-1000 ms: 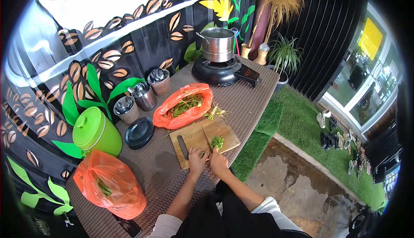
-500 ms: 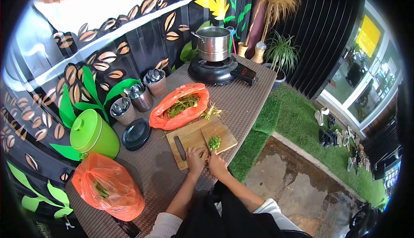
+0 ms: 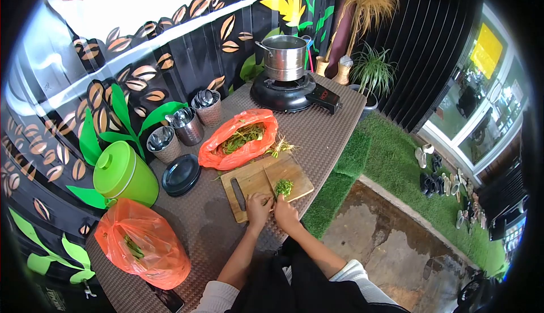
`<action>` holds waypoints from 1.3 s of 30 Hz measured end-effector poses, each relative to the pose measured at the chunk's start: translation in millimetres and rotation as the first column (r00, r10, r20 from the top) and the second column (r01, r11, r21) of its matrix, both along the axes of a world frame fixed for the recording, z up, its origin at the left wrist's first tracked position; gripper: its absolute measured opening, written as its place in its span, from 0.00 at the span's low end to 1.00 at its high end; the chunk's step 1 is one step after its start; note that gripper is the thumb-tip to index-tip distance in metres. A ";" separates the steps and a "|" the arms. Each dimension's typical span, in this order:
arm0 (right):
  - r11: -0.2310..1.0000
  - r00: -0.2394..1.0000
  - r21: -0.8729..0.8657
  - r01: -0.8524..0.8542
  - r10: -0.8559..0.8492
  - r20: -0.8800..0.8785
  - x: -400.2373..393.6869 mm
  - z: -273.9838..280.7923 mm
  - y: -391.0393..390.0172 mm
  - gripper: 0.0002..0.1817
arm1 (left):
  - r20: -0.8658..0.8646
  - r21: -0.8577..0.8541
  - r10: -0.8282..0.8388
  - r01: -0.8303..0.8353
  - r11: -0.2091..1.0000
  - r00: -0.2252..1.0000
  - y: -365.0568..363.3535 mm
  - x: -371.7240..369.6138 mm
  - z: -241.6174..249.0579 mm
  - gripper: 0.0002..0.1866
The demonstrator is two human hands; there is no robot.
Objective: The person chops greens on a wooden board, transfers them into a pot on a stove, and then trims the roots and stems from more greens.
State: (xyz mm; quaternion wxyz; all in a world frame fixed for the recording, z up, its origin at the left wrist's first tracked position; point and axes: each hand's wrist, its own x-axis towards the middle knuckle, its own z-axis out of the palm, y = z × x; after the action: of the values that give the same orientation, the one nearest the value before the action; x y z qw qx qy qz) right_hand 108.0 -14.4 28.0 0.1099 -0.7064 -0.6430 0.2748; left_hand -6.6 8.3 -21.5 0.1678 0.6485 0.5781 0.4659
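Note:
A wooden cutting board [image 3: 248,178] with a slot handle lies near the table's front edge. On it rests a small heap of chopped greens [image 3: 284,187]. My right hand [image 3: 287,213] is closed round the handle of a knife [image 3: 270,179], whose thin blade points away from me across the board, left of the heap. Beside it, my left hand [image 3: 258,208] has its fingers curled over green stems [image 3: 267,202] by the blade; most of the stems are hidden. Behind the board stands an open orange plastic bag [image 3: 211,155] of leafy greens, with pale rooty trimmings [image 3: 281,146] next to it.
A steel pot [image 3: 284,62] sits on a black portable stove [image 3: 283,98] at the far end. Along the wall stand cutlery cups [image 3: 188,127], black plates [image 3: 181,176] and a green lidded bucket [image 3: 126,176]. Another orange bag [image 3: 148,250] and a phone [image 3: 169,300] are at the near left.
The camera view has shifted slightly, so everything appears a little further right. Both hands stay at the board in nearly the same pose.

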 end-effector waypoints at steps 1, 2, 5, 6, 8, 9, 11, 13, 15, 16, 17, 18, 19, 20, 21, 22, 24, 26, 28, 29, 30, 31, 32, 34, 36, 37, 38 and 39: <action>1.000 1.000 0.014 -0.019 0.019 0.001 0.7 0.8 5.2 0.18 | 0.008 -0.001 -0.010 0.010 1.000 1.000 0.2 -0.6 -1.1 0.07; 0.999 0.999 0.027 -0.036 0.036 0.000 1.4 1.4 9.1 0.18 | 0.006 -0.003 -0.011 0.011 1.000 1.000 -0.4 -0.5 -2.2 0.07; 0.996 0.996 0.059 -0.074 0.077 -0.050 10.2 -3.5 20.9 0.18 | 0.051 -0.018 0.007 -0.006 1.000 0.999 1.6 1.5 -8.4 0.06; 0.995 0.996 0.059 -0.075 0.078 -0.050 10.5 -2.3 18.4 0.18 | 0.086 -0.035 0.007 -0.004 0.999 0.996 0.9 1.8 -8.6 0.06; 0.997 0.997 0.038 -0.060 0.062 -0.038 9.7 -0.6 9.1 0.17 | 0.120 -0.050 0.011 -0.005 0.999 0.993 0.0 1.3 -8.7 0.06; 0.997 0.997 0.039 -0.062 0.063 -0.037 6.5 0.5 3.2 0.17 | 0.108 -0.036 0.010 -0.006 0.999 0.994 -1.7 1.4 -5.8 0.06; 1.000 0.999 -0.011 0.029 -0.030 -0.033 -1.4 2.9 -6.5 0.17 | 0.099 -0.020 0.009 -0.007 1.000 0.995 -3.1 2.3 0.2 0.06; 1.000 0.999 0.001 0.013 -0.013 -0.041 -0.9 1.9 -2.1 0.17 | 0.058 -0.014 0.017 -0.016 1.000 0.998 -4.5 2.4 1.9 0.05; 1.000 0.999 0.013 0.002 -0.001 -0.051 1.8 0.7 4.9 0.17 | 0.019 0.001 0.021 -0.021 1.000 1.000 -7.5 2.7 3.5 0.05; 0.999 0.998 0.008 -0.033 0.033 -0.048 6.5 1.3 11.3 0.17 | -0.018 0.021 0.027 -0.027 0.999 0.999 -7.8 3.2 5.1 0.05; 0.998 0.997 0.004 -0.070 0.070 -0.045 10.6 1.8 15.5 0.17 | -0.017 0.024 0.027 -0.026 0.999 0.999 -8.5 3.6 6.8 0.05; 0.997 0.996 0.007 -0.071 0.072 -0.044 14.5 0.8 17.1 0.17 | -0.012 0.035 0.018 -0.017 0.999 1.000 -9.9 3.8 8.3 0.05; 0.993 0.992 0.016 -0.114 0.115 -0.043 18.6 -0.5 18.1 0.17 | -0.007 0.045 0.009 -0.008 0.999 1.000 -11.1 3.7 9.5 0.05; 0.987 0.987 0.025 -0.157 0.158 -0.041 21.1 -2.3 18.7 0.17 | -0.005 0.046 0.010 -0.010 0.999 1.000 -11.7 3.7 10.6 0.05; 0.987 0.987 0.025 -0.158 0.159 -0.039 20.2 -0.7 14.2 0.17 | 0.009 0.029 0.009 -0.009 1.000 1.000 -11.7 4.1 10.5 0.05; 0.991 0.991 0.044 -0.127 0.129 -0.034 17.5 -0.1 5.7 0.16 | 0.023 0.012 0.008 -0.009 1.000 1.000 -11.1 4.1 10.6 0.05; 0.993 0.994 0.065 -0.099 0.101 -0.030 8.5 1.5 -2.3 0.16 | -0.001 0.021 0.028 -0.028 0.999 1.000 -10.8 3.9 9.9 0.05; 1.000 1.000 0.005 0.000 0.000 0.011 -1.7 2.5 -5.8 0.15 | -0.026 0.029 0.047 -0.046 0.999 0.999 -10.8 4.0 7.9 0.05; 0.997 1.000 0.067 -0.030 0.030 -0.001 -1.1 -5.8 1.0 0.15 | -0.063 0.030 0.058 -0.057 0.998 0.996 -12.8 4.0 10.9 0.05; 0.995 0.998 0.070 -0.066 0.066 -0.002 1.4 -9.0 8.4 0.15 | -0.065 0.028 0.055 -0.054 0.998 0.996 -14.8 3.8 12.3 0.05; 0.992 0.995 0.075 -0.101 0.101 -0.002 4.1 -8.2 12.9 0.16 | -0.108 0.059 0.056 -0.050 0.997 0.993 -15.8 3.9 12.9 0.06; 0.992 0.995 0.077 -0.099 0.099 -0.002 8.1 -7.3 14.6 0.16 | -0.150 0.092 0.059 -0.046 0.995 0.987 -16.0 4.0 13.9 0.06; 0.989 0.993 0.086 -0.118 0.118 0.007 11.9 -6.3 16.3 0.15 | -0.150 0.094 0.060 -0.046 0.994 0.987 -16.7 3.8 14.9 0.06; 0.986 0.991 0.095 -0.137 0.136 0.017 12.5 -5.7 14.5 0.14 | -0.147 0.085 0.026 -0.013 0.996 0.989 -18.9 4.1 18.3 0.07; 0.990 0.997 0.115 -0.076 0.075 0.015 8.4 -5.8 2.7 0.16 | -0.118 0.083 0.027 -0.018 0.996 0.993 -17.9 4.0 17.9 0.06; 0.990 0.997 0.115 -0.077 0.076 0.017 4.8 -4.7 -2.2 0.16 | -0.091 0.081 0.030 -0.023 0.996 0.995 -16.4 3.2 15.9 0.06; 0.996 0.998 0.073 -0.054 0.053 0.026 0.2 -3.6 -7.4 0.17 | -0.090 0.080 0.031 -0.024 0.996 0.995 -14.1 2.2 14.1 0.06; 0.999 0.999 0.030 -0.030 0.029 0.035 -2.1 -3.6 -10.3 0.18 | -0.024 0.052 0.016 -0.015 0.999 1.000 -12.2 1.2 12.3 0.06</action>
State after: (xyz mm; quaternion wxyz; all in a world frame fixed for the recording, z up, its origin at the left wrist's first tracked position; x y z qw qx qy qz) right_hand 105.8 -24.7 24.4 0.1052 -0.6996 -0.6594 0.2543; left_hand -5.4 -3.9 -9.2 0.1404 0.6537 0.5730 0.4739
